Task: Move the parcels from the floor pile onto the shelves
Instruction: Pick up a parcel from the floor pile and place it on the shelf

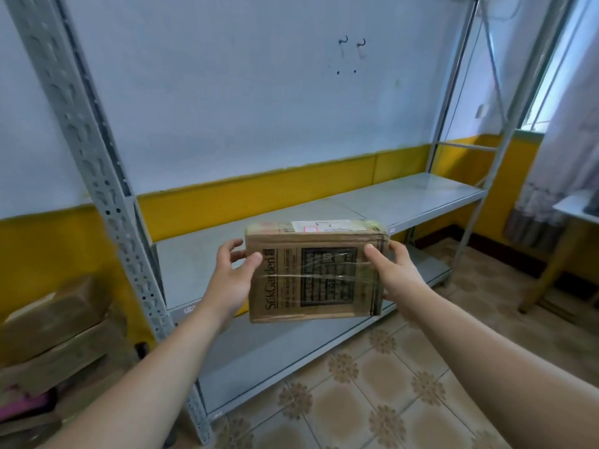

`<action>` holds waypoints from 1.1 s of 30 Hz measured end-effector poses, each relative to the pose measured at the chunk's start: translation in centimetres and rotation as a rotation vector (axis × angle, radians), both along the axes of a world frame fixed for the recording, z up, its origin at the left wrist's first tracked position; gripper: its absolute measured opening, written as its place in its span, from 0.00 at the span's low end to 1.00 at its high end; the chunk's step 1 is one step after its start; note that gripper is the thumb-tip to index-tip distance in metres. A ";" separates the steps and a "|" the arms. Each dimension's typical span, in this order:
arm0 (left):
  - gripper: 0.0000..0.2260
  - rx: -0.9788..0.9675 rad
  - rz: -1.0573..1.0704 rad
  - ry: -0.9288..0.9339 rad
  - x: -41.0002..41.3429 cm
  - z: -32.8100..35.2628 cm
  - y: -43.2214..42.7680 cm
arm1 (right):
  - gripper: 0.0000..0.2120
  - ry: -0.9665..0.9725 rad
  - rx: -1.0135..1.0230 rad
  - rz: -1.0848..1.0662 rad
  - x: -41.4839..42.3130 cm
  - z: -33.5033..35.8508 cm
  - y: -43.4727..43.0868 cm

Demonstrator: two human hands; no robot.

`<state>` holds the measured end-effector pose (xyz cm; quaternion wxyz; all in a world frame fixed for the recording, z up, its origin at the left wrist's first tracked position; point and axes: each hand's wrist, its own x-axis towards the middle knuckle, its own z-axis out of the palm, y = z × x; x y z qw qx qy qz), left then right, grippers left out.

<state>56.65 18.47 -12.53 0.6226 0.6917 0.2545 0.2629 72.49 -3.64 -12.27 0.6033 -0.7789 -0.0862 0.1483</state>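
Both hands, the left hand [230,277] and the right hand [396,274], grip a taped cardboard box [316,270] by its ends, in front of the grey metal shelf [405,199].

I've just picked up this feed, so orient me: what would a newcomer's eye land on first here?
The taped cardboard parcel sits mid-frame, held at either side by the left hand and right hand, in front of the grey metal shelf. Behind it runs a bright yellow wall band. More brown parcels are stacked at lower left, beside the rack's post.
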 end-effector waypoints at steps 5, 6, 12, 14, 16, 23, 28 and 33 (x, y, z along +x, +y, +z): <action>0.11 0.005 -0.018 0.038 5.4 -0.1 0.4 | 0.31 0.078 -0.007 -0.095 4.6 -0.3 0.5; 0.10 0.002 -0.014 0.044 6.3 -0.1 0.2 | 0.30 0.096 -0.002 -0.109 5.7 -0.3 0.4; 0.13 0.005 0.042 0.049 12.6 -0.2 -1.2 | 0.24 0.078 -0.029 -0.090 12.5 -0.6 -0.4; 0.14 -0.020 0.069 0.023 15.0 0.0 -1.9 | 0.27 0.070 -0.004 -0.051 15.1 -0.4 -1.0; 0.17 -0.078 0.100 -0.005 17.2 0.2 -2.8 | 0.28 0.051 -0.004 0.014 17.6 0.0 -1.7; 0.19 -0.009 0.163 0.017 23.5 -2.2 -5.9 | 0.30 0.007 -0.080 0.027 25.5 -0.8 -4.4; 0.16 0.017 0.192 0.058 26.9 -3.6 -5.9 | 0.33 -0.030 -0.145 0.129 27.9 -2.7 -5.0; 0.09 0.056 0.216 0.090 31.4 -4.9 -4.9 | 0.17 -0.074 -0.282 0.168 29.3 -4.8 -4.4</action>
